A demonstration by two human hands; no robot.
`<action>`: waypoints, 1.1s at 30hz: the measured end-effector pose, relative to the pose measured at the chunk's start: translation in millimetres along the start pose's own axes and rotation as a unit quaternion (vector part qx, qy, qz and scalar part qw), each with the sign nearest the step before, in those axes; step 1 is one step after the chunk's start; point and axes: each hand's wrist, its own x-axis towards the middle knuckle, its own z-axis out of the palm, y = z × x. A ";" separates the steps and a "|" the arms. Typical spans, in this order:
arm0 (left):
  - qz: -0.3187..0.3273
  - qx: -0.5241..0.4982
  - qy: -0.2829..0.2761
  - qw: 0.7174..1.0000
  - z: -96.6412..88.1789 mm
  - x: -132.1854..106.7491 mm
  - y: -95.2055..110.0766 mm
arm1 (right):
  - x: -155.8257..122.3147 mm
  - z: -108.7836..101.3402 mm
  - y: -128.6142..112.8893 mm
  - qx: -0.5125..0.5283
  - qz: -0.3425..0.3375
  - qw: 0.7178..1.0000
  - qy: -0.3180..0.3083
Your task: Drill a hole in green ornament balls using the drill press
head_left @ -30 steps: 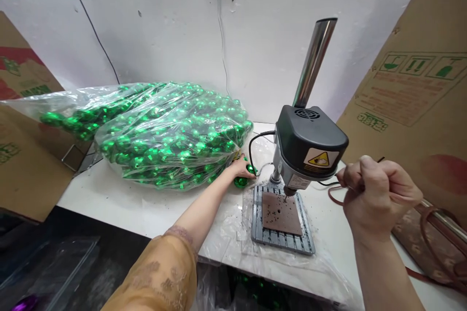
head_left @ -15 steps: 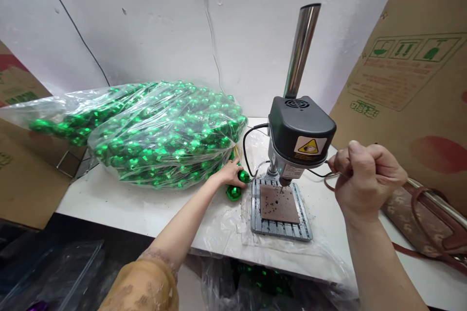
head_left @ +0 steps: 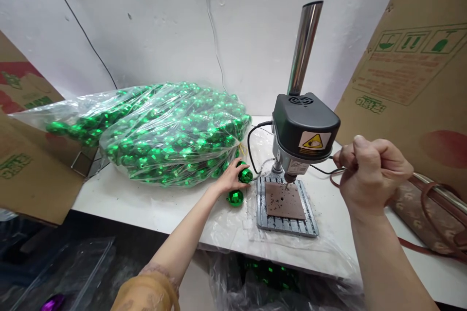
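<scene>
a left hand (head_left: 230, 178) is laid open on a white tabletop (head_left: 120, 204) with its fingers spread, and the fingertips (head_left: 239, 170) are placed against a mirrored green bauble (head_left: 245, 175). a second green bauble (head_left: 235, 198) is seen just below the first, and both are positioned beside a large clear plastic bag (head_left: 175, 136) packed with more green baubles. to the right, a small bench drill (head_left: 304, 129) is mounted on a grey slotted base (head_left: 286, 223), with a steel column (head_left: 304, 48) rising at a slight tilt behind the drill head. its bit (head_left: 287, 182) is held just above a brown pad (head_left: 284, 200) that is marked with holes and dark shavings. a clear plastic sheet (head_left: 251, 238) is spread beneath the base. a right hand (head_left: 372, 175) is closed in a fist beside the drill head, and a thin reddish cord (head_left: 333, 180) is looped near it; what is gripped inside the fist cannot be told. a patterned handbag (head_left: 426, 218) is laid at the far right, in front of a printed cardboard sheet (head_left: 412, 63).
</scene>
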 end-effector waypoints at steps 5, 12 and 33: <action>0.004 -0.001 -0.035 0.999 -6.4 -2.1 -2.7 | 0.4 -0.4 1.1 0.011 -0.012 1.000 0.001; -0.017 0.001 -0.038 0.999 -8.0 0.2 3.5 | -0.6 -2.5 0.7 0.016 -0.011 1.000 -0.004; -0.063 0.336 0.146 0.928 -125.6 68.0 -10.9 | -1.2 -1.5 -1.6 0.010 -0.006 1.000 -0.010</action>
